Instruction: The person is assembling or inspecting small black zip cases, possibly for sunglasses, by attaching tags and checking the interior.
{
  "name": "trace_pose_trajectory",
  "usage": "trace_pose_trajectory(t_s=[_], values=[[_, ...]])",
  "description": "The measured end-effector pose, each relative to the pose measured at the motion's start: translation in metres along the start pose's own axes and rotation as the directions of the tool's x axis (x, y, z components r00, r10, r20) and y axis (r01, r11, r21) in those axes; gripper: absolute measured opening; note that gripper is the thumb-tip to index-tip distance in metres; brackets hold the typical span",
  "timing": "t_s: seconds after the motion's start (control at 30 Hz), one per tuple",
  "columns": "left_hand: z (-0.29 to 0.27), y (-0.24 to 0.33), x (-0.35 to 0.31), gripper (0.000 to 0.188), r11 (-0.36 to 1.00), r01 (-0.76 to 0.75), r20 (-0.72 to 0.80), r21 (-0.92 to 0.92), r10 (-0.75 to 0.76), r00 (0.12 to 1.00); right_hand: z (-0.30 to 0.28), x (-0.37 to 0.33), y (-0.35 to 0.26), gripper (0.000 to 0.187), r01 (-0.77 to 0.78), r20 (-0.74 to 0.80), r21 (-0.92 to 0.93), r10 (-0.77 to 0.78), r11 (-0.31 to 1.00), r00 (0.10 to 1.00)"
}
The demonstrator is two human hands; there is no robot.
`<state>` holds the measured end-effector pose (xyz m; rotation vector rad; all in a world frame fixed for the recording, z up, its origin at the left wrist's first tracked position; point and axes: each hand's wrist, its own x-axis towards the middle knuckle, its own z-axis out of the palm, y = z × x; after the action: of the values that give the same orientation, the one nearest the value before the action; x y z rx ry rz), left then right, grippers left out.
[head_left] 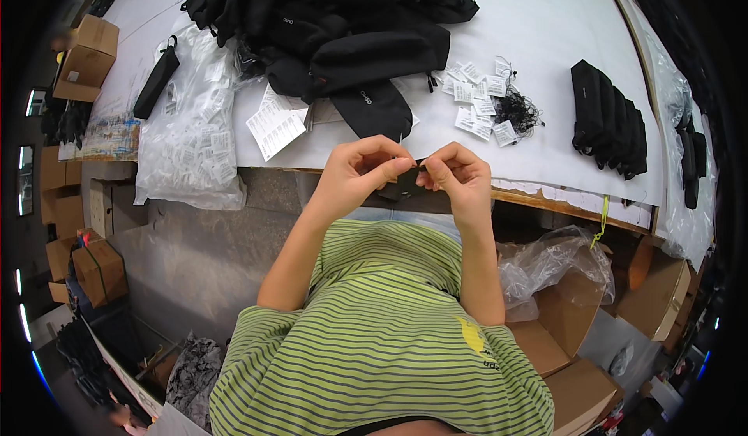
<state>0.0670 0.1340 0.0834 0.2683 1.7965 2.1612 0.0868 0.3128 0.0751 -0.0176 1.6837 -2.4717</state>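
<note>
My left hand (pixel 365 172) and my right hand (pixel 461 177) meet just over the table's front edge, thumb and forefinger of each pinched together. Between the fingertips is a small, thin black piece (pixel 421 163), too small to name; a dark shape hangs below it, partly hidden by my fingers. Just beyond my hands lies a flat black fabric pouch (pixel 377 110) with a rounded end. It sticks out from a large heap of black pouches (pixel 351 54). To the right of the heap are white paper tags (pixel 474 97) with a tangle of thin black strings (pixel 518 111).
A clear plastic bag of white tags (pixel 191 151) overhangs the table edge at left, with one black pouch (pixel 157 77) on it. Printed white sheets (pixel 274 128) lie beside it. Several black pouches (pixel 609 120) stand in a row at right. Cardboard boxes (pixel 565 315) sit below the table.
</note>
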Motion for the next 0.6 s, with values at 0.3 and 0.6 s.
trace_pose_trajectory(t_s=[0.3, 0.6], values=[[-0.015, -0.023, -0.007, 0.016, 0.929, -0.241, -0.034, 0.280, 0.261, 0.965, -0.001, 0.003, 0.004, 0.012, 0.086, -0.073, -0.240, -0.107, 0.967, 0.992], [-0.035, -0.083, 0.021, 0.038, 0.989, 0.094, -0.535, -0.111, -0.140, 0.833, 0.019, 0.047, 0.032, 0.028, 0.241, 0.163, -0.956, -0.378, 0.169, 0.911]])
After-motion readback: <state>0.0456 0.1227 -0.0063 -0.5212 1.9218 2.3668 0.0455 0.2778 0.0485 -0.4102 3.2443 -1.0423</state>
